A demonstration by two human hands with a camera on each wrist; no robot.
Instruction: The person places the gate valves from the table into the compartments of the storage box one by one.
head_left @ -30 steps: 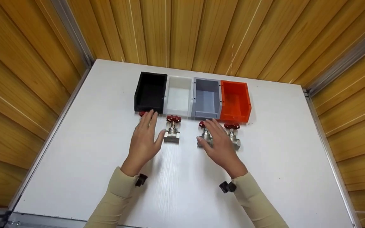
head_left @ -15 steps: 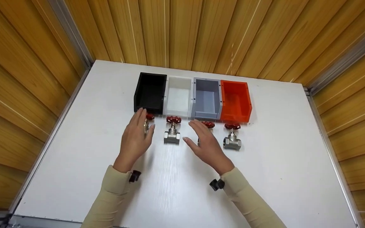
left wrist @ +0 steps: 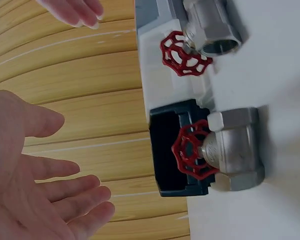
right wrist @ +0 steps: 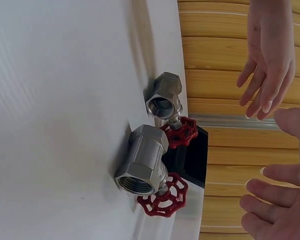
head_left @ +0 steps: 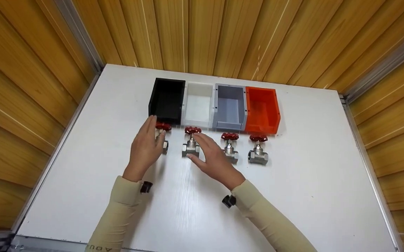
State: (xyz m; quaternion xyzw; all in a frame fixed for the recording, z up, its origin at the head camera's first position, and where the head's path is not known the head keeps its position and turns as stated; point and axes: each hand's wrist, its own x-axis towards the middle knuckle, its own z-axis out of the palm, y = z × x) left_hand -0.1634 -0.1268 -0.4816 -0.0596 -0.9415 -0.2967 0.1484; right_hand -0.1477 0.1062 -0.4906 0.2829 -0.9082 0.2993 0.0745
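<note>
Several metal valves with red handwheels stand in a row on the white table. My left hand [head_left: 144,147] hovers over the leftmost valve [head_left: 166,146] and partly hides it; its fingers are straight and it holds nothing. Over the right edge of the second valve [head_left: 189,149] reaches my right hand [head_left: 213,159], fingers extended, also holding nothing. The third valve [head_left: 230,154] is partly behind that hand, while the rightmost valve [head_left: 258,154] is in full view. In the left wrist view, the hand [left wrist: 55,195] is apart from the nearest valve [left wrist: 236,150].
Behind the valves, a black bin [head_left: 167,120], a white bin [head_left: 197,124], a grey-blue bin [head_left: 228,126] and an orange bin [head_left: 274,119] stand side by side. Wood-patterned walls [head_left: 202,38] enclose the white table [head_left: 310,168] at the back and sides.
Both hands have moved left over the row, the right one farther, from the third and fourth valves to the second. The rightmost valve has come into full view. The valves stay in place.
</note>
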